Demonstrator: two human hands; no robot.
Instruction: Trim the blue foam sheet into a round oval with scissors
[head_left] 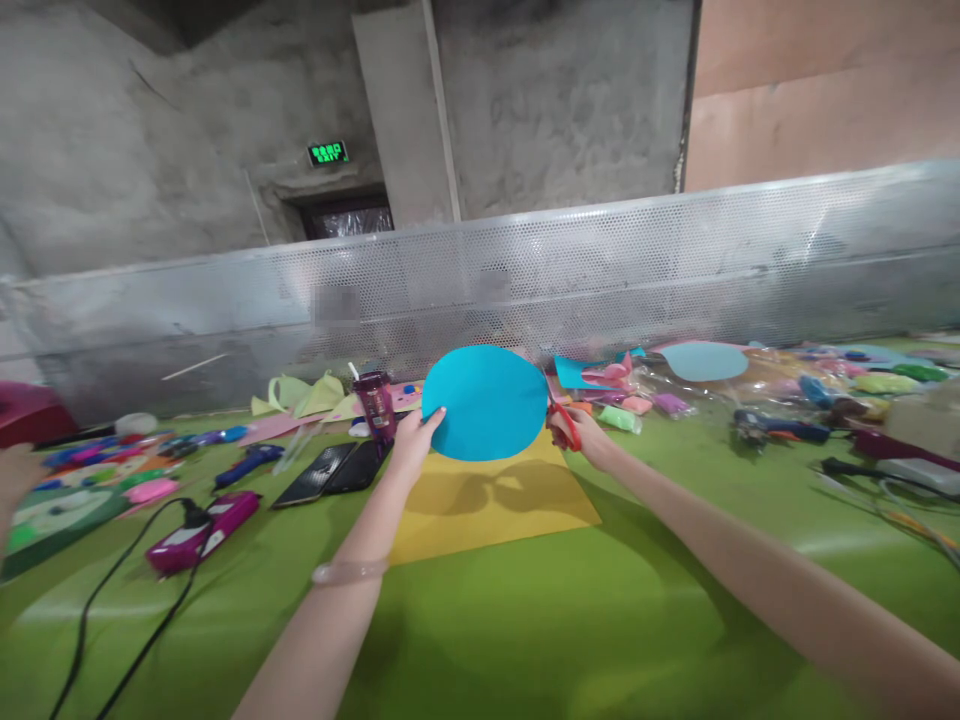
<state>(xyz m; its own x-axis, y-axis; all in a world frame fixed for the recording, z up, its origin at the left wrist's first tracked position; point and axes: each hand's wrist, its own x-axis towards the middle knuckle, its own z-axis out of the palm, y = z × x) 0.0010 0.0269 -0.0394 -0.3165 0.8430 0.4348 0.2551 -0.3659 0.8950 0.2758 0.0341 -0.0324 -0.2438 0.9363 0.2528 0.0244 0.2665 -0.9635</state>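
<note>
A rounded sheet of blue paper (486, 403) is held up in front of me, above the table. My left hand (417, 432) pinches its left edge, thumb on the near face. In my right hand (581, 435) are red-handled scissors (566, 425), gripped by the handles, with the blades at the blue paper's right edge. How far the blades are apart cannot be made out. Beneath lies a yellow sheet (495, 510), flat on the green table (540, 610), with shadows of the hands and paper across it.
A purple power strip (202, 532) with black cords, two dark phones (334, 475) and a purple cup (375, 405) with a straw stand left. Blue paper scraps (577, 373), clay packets (622, 419) and a glue gun (780, 428) lie right. A metal mesh panel (510, 280) runs behind. Another person's hand (19, 480) shows far left.
</note>
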